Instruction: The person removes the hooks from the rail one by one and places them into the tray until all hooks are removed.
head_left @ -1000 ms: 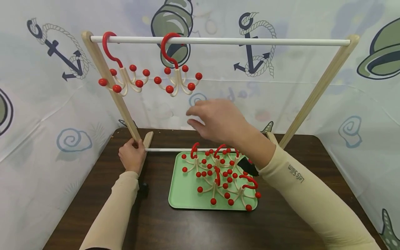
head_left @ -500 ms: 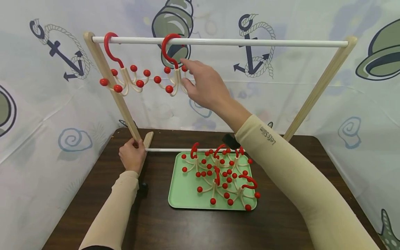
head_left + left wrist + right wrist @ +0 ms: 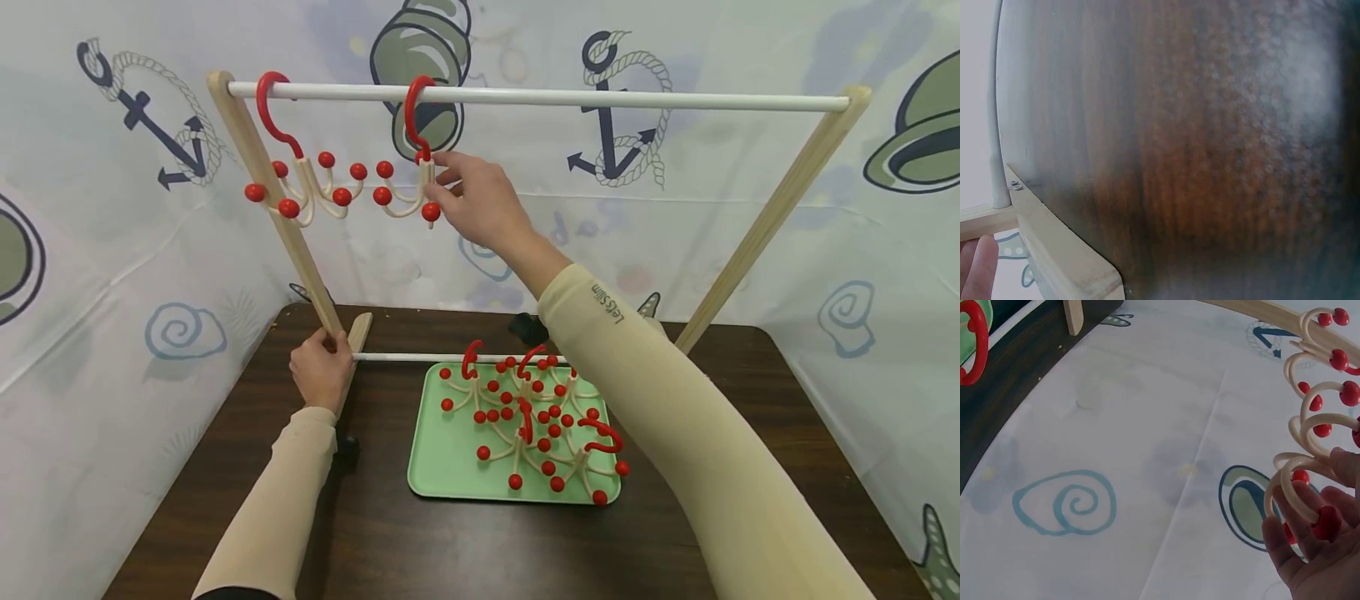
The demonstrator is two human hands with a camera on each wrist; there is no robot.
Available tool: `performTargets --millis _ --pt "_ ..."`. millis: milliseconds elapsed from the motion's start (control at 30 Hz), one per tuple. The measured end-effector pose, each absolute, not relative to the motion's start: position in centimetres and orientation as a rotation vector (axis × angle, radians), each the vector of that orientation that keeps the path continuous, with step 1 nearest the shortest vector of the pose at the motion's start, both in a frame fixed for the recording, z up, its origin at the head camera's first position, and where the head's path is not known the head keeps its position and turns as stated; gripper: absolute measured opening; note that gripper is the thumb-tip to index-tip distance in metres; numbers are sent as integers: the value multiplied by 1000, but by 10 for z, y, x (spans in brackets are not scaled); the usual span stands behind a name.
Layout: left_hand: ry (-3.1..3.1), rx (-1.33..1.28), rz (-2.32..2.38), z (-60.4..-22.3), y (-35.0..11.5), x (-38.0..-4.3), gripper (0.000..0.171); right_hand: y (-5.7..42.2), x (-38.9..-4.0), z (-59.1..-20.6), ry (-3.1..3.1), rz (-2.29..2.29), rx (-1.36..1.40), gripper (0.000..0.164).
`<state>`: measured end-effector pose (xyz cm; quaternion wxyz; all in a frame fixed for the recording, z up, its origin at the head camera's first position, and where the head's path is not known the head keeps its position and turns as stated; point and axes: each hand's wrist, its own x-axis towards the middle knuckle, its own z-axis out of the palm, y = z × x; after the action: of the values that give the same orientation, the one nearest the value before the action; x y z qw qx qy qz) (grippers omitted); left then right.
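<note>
Two hangers hang by red hooks from a white rod [image 3: 600, 99]; each has a cream stem and curved arms tipped with red balls. My right hand [image 3: 483, 202] pinches the stem of the second hanger [image 3: 426, 177], its fingers covering some arms. In the right wrist view, the thumb lies at the stem and the other fingers are among the arms. The first hanger [image 3: 303, 179] hangs further left, apart from my hand. Low down, my left hand [image 3: 321, 371] grips the foot of the left wooden post [image 3: 300, 258]; only fingertips [image 3: 982, 265] show in the left wrist view.
A green tray [image 3: 442, 475] on the dark table [image 3: 420, 550] bears several more hangers. Behind it runs a lower white bar [image 3: 397, 357]. The right wooden post [image 3: 780, 204] slants up to the rod. A printed curtain [image 3: 705, 233] stands close behind the frame.
My right hand has risen leftward to the second hanger and taken hold of it. That hanger has turned and shifted slightly right along the rod. My left hand stays at the post.
</note>
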<state>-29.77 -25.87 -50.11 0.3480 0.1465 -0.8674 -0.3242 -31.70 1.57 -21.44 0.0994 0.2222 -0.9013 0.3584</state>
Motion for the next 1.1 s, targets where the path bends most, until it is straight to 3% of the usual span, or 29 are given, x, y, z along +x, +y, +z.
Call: performTargets --millis 500,1100 --pt "-2249 386 -849 -500 -259 -300 26 15 -321 -210 -2627 1125 595 38" --pt "-2252 402 -846 -502 -260 -299 28 37 -300 -195 -2443 1191 533 33"
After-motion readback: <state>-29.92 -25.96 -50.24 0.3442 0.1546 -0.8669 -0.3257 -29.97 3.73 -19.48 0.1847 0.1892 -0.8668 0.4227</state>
